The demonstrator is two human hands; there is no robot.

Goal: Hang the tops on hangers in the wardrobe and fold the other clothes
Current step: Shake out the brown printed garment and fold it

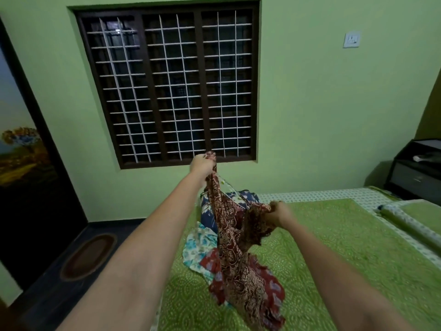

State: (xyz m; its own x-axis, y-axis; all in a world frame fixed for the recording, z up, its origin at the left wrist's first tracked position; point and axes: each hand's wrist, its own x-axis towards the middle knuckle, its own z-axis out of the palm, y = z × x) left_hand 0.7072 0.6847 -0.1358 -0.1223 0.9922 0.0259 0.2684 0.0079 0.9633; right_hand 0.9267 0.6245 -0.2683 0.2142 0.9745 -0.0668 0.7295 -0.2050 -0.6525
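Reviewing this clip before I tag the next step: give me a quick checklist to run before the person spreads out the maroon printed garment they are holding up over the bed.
1. Left hand grips the top of the maroon printed garment: ok.
2. Right hand grips another edge of it: ok.
3. Garment lifted clear of the clothes pile: not ok, its lower part lies on the pile.
4. Top or other garment: cannot tell, it hangs bunched.
5. Open space on the green bedspread to the right for laying it out: ok.
6. Hanger within reach: cannot tell, none in view.
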